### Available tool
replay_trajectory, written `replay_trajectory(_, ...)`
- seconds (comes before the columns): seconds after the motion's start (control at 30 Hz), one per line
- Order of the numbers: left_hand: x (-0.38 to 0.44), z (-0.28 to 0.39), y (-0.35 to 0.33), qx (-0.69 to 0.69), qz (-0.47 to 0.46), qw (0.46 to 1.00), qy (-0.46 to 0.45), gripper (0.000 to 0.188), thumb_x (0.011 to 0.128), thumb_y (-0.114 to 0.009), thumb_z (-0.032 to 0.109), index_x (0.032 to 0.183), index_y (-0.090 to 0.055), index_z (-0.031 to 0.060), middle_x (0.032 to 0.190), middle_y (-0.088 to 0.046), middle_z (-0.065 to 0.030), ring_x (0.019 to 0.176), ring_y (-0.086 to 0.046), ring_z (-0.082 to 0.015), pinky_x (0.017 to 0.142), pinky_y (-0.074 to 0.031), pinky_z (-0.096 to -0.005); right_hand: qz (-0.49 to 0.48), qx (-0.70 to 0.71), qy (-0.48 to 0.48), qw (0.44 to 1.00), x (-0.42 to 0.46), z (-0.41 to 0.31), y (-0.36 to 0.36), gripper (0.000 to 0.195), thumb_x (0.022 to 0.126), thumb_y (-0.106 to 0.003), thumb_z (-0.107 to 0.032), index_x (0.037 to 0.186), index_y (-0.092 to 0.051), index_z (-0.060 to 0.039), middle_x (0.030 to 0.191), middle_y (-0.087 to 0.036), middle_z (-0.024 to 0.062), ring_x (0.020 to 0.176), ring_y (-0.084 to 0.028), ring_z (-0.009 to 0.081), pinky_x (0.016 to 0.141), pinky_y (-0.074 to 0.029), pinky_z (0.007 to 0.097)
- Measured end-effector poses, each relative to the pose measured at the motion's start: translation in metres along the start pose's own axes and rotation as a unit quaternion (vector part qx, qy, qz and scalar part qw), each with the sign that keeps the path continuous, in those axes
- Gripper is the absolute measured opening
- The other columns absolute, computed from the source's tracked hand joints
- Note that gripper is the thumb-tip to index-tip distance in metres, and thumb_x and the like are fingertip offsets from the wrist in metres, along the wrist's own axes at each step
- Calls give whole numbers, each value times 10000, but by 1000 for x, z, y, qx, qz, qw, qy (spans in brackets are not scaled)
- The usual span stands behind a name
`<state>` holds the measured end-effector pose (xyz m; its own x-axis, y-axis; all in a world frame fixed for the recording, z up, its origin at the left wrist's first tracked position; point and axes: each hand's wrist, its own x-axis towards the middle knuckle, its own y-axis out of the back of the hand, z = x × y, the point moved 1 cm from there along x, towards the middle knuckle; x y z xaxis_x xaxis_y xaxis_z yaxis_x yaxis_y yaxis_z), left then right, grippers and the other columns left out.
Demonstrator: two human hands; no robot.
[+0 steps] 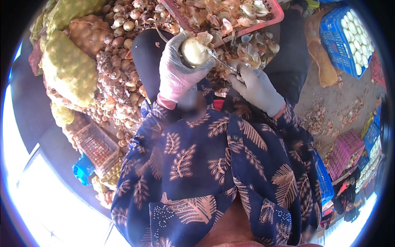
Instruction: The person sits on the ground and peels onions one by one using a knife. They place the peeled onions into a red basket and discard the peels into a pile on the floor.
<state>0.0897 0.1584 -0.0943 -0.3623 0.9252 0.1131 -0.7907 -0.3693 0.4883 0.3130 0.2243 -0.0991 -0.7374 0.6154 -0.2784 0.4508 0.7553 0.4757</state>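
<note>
In my gloved left hand (177, 68) I grip a pale, mostly peeled onion (193, 52), with a flap of papery skin (204, 38) still hanging from its upper right side. A thin clear plastic glove covers this hand. My right hand (256, 85), in a light grey glove, is closed around a small knife (226, 65). The knife's blade points up and left, and its tip meets the onion near the loose skin. The knife's handle is mostly hidden by my fingers. Below both hands lie onion skins (247, 52), between my knees.
A red plastic crate (274, 18) full of skins stands just ahead. Unpeeled onions (120, 68) are heaped at left beside yellow mesh sacks (68, 71). A blue crate (334, 46) holds peeled onions at right. A pink crate (345, 151) and an old crate (97, 148) stand further back.
</note>
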Motion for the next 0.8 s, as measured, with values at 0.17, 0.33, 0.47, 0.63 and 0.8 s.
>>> replay_trajectory(0.17,-12,-8,2,-269,-87,936,212,701,803,-863,242,1328,-514,-66,1142,-660,-118,1016,-659,-201,917,-560,-323,5,9,7,1000,5,16,-16,371,983,-634,-224,1311,-607,-53,1021,-727,215,963,-712,374,809,-564,448)
replay_trajectory(0.33,-19,-5,-1,-509,-147,798,289,505,926,-698,203,1312,-528,-75,1067,-678,-116,990,-674,-215,847,-575,-341,-40,-54,-33,997,-3,11,-5,377,982,-637,-241,1313,-606,-63,1029,-731,191,958,-713,366,820,-566,440)
replay_trajectory(0.47,-19,-21,-3,-608,-255,647,384,486,964,-651,299,1291,-567,-51,1091,-708,-185,967,-712,-287,792,-600,-383,1,-139,65,988,-9,41,-7,425,948,-668,-247,1329,-583,-78,1016,-736,149,933,-713,365,792,-569,454)
replay_trajectory(0.63,-36,-41,-16,-680,-238,567,400,543,966,-636,375,1287,-573,-59,1136,-705,-245,919,-727,-338,810,-629,-449,17,-153,118,981,-14,55,-10,399,933,-688,-228,1279,-597,-50,928,-722,149,859,-709,344,722,-562,434)
replay_trajectory(0.8,-34,-28,-13,-606,-241,676,341,549,998,-600,364,1297,-575,-96,1184,-691,-214,1081,-691,-285,915,-598,-405,-203,158,-204,945,-9,29,-10,356,984,-665,-262,1160,-625,46,706,-658,68,605,-655,208,584,-531,349)
